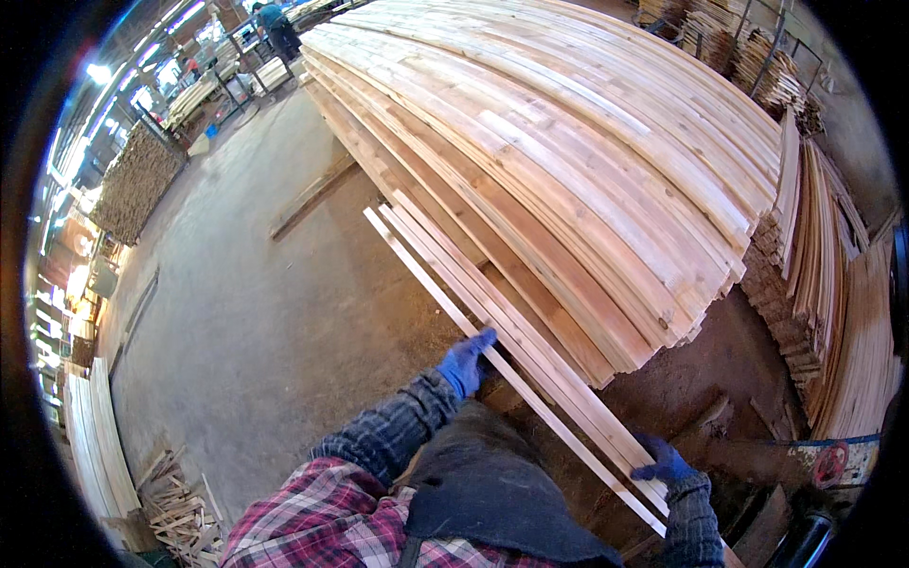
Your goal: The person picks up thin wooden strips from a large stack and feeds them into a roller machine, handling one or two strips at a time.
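Note:
Both of my hands wear blue gloves and carry a few long, narrow wooden strips [530,352] slanting from upper left to lower right in front of me. My left hand [465,363] is closed round the strips near their middle. Farther down, my right hand [663,460] grips them toward their near right end. One thin strip [426,276] lies slightly apart from the others on my side. Just beyond the strips rises a large stack of long planks [568,180], its left edge running beside them. The undersides of both hands are hidden.
More stacked boards [824,284] stand on the right, near a metal machine part [843,464]. A loose beam [312,197] lies on the concrete floor [246,312]. Scrap wood [180,506] is heaped at lower left. Another person [275,30] stands far off at upper left.

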`<state>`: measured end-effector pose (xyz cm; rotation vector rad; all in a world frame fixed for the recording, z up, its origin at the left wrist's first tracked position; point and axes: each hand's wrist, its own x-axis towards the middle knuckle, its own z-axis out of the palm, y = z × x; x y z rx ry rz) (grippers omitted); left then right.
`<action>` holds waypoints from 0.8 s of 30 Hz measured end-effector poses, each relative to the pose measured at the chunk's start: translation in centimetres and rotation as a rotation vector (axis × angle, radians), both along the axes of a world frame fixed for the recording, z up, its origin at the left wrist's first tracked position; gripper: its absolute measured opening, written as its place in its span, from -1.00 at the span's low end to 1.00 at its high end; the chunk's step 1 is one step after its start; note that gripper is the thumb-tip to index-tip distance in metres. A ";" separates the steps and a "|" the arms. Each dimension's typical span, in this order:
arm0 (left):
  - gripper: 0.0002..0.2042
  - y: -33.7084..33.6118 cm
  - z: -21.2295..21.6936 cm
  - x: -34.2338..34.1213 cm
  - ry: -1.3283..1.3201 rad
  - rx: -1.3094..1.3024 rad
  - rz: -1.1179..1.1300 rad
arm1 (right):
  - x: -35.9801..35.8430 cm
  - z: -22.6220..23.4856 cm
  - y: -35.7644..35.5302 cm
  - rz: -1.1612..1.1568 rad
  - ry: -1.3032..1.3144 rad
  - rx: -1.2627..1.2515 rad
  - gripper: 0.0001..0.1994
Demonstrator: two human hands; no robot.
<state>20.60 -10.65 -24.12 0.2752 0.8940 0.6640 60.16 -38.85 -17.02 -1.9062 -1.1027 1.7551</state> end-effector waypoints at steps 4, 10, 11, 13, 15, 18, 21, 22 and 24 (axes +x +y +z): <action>-0.51 -1.8 2.4 2.7 -0.117 -0.067 -0.023 | 3.1 -0.9 -5.0 -0.047 -0.102 -0.171 -0.12; -0.18 4.8 1.8 -0.8 -0.144 0.064 0.228 | -4.2 3.9 -3.1 0.112 -0.436 0.201 0.08; -0.16 5.6 2.0 -1.4 -0.123 0.065 0.226 | -5.6 2.9 -2.5 0.177 -0.522 0.358 0.13; -0.19 4.4 4.8 -0.4 -0.162 0.002 0.180 | -8.8 1.3 -0.9 0.195 -0.643 0.535 0.15; -0.21 1.9 4.4 0.2 -0.153 0.029 0.144 | -12.0 1.4 1.8 0.203 -0.762 0.527 0.15; -0.20 -1.6 5.9 1.2 -0.293 -0.087 -0.073 | -15.2 1.3 5.0 0.158 -0.849 0.589 0.12; -0.17 -2.3 3.4 -0.4 -0.331 -0.096 -0.057 | -17.1 1.9 6.0 0.195 -0.929 0.413 0.09; -0.17 -1.3 3.1 -0.8 -0.305 -0.080 0.053 | -17.4 2.3 6.4 0.221 -0.959 0.309 0.08; -0.17 1.9 3.3 -2.4 -0.237 -0.043 0.300 | -15.9 2.8 4.5 0.163 -0.929 0.292 0.12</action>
